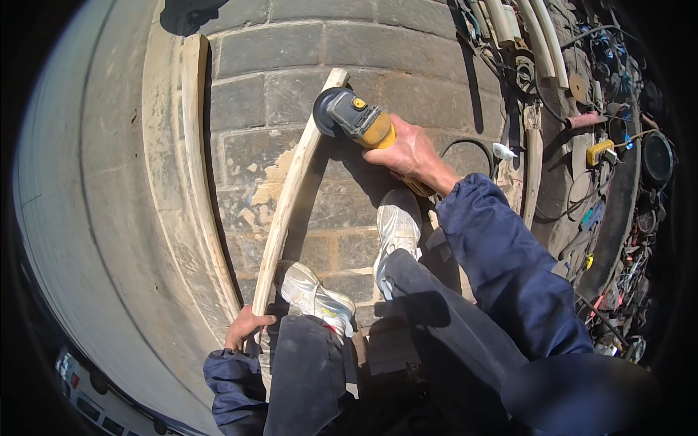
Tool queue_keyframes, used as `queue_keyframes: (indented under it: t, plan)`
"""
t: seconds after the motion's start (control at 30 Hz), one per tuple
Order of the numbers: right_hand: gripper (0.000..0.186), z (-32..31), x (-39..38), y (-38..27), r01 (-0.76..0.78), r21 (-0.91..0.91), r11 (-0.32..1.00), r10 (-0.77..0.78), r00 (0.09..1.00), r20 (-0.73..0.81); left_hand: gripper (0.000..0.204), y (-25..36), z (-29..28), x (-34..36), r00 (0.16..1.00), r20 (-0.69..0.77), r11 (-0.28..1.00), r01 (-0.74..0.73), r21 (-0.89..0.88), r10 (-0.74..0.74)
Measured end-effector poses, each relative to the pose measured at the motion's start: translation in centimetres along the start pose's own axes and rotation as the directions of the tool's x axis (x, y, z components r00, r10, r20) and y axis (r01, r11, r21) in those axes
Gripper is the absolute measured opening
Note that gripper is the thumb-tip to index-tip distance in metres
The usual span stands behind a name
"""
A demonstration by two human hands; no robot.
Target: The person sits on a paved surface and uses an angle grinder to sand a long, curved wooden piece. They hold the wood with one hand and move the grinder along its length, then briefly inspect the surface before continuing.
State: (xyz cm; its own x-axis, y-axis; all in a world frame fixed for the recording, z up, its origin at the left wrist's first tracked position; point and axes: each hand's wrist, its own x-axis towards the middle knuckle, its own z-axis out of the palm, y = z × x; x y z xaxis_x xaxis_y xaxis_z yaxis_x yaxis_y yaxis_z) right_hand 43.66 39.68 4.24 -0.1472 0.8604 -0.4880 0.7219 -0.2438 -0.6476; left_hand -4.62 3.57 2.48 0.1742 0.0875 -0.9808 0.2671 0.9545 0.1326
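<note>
In my right hand (411,154) is a yellow and grey angle grinder (363,123), my fingers wrapped round its body. Its dark round disc (329,112) lies over the upper part of a long pale wooden pole (291,189), close to the far end; whether it touches the wood I cannot tell. The pole slants from the far middle down to the near left, beside my left shoe. My left hand (247,327) is closed round the pole near its lower end, thumb across the top. The lower tip of the pole is partly hidden by my sleeve and leg.
Another long wooden pole (195,123) lies to the left along a stone kerb. My shoes (398,225) stand on the paving bricks. A black cable (472,143) loops right of the grinder. Further right are more poles (534,36), a yellow socket block (599,152) and heaped clutter.
</note>
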Motion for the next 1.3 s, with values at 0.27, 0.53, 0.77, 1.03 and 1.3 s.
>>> queue_keyframes:
  t: [0.27,0.53,0.77,1.03,1.3]
  plan:
    - [0.069,-4.8,2.9,0.7,-0.098,0.089,0.991,0.108,0.988,-0.109,0.028,-0.1,-0.4,0.6,0.995,0.037,0.996,-0.092,-0.014,0.092]
    - [0.071,0.6,-1.9,-1.2,0.036,-0.123,0.992,-0.023,0.994,0.104,0.032,-0.9,-0.2,0.2,0.994,-0.092,0.997,-0.047,0.058,0.052]
    - [0.07,-6.2,4.4,-0.4,-0.138,0.079,0.987,0.146,0.984,-0.102,0.035,-1.2,-0.1,0.6,0.986,-0.134,0.988,-0.076,0.137,0.095]
    - [0.077,0.4,-1.5,-0.8,0.008,-0.079,0.997,-0.004,0.999,0.047,0.031,-2.0,-0.2,0.5,0.985,-0.135,0.992,-0.096,0.076,0.106]
    - [0.069,-3.6,4.9,0.1,-0.062,0.033,0.998,0.063,0.997,-0.052,0.029,-1.2,-0.3,-0.3,0.997,-0.037,0.997,-0.07,-0.018,0.069]
